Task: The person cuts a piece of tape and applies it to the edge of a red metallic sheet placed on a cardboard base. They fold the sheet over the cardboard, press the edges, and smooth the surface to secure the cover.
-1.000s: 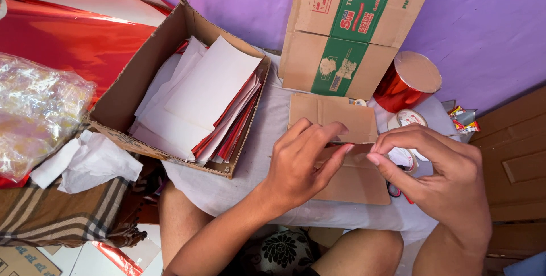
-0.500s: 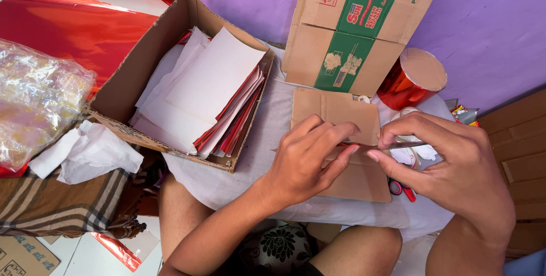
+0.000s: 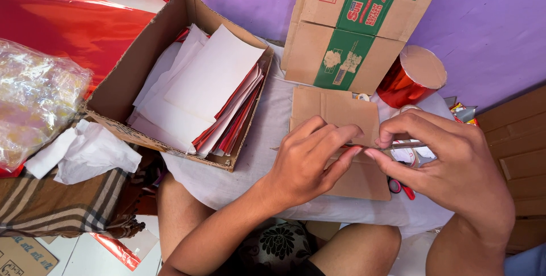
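Head view, looking down at the lap. Centre of frame: the left hand (image 3: pixel 304 165) and the right hand (image 3: pixel 449 168) meet fingertip to fingertip over a flat brown cardboard panel (image 3: pixel 335 111) lying on a white cloth-covered bench (image 3: pixel 267 116). Both hands are closed in a pinch on a thin, narrow silvery strip (image 3: pixel 392 145) that runs level between them, just above the panel (its material cannot be settled; it may be foil or tape).

Handling note, as a judgement: such a strip is best kept taut and level, pinched near its ends by the fingertips only, so that it neither twists nor creases against the panel.

Upper left of centre: an open brown cardboard box (image 3: pixel 122 82) holding a loose stack of white and red sheets (image 3: pixel 205 88). Upper centre: an upright printed green-and-brown carton (image 3: pixel 347 31). Right of it: a shiny red foil roll (image 3: pixel 412 77). Far left: a crinkled clear plastic bag (image 3: pixel 34 99), with crumpled white paper (image 3: pixel 85 151) below it.

Hard to make out: red-handled scissors (image 3: pixel 401 188) show only as a sliver beneath the right hand; small items behind that hand are largely covered; the strip's far end is hidden by the fingers.
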